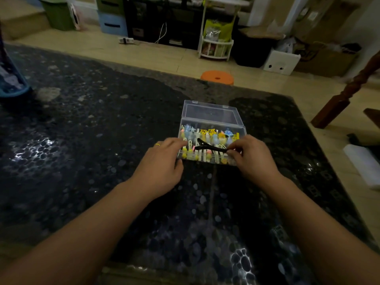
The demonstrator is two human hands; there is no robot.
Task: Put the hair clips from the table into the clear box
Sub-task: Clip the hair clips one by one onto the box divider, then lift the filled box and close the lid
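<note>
A clear box [242, 130] stands on the dark pebble-patterned table [92, 140] with its lid [211, 112] tipped open at the back. Several small yellow, blue and white hair clips [211, 134] fill the box. A long black hair clip [209, 148] lies across them, and my right hand [250, 157] pinches its right end over the box's front right corner. My left hand [162, 167] rests at the box's front left corner, with its fingers touching the box wall; a yellow ring sits on one finger.
An orange stool [217, 77] stands just beyond the table's far edge. A blue object [10, 79] sits at the table's far left. A wooden chair leg [347, 89] rises at the right, and white material [364, 165] lies on the floor there.
</note>
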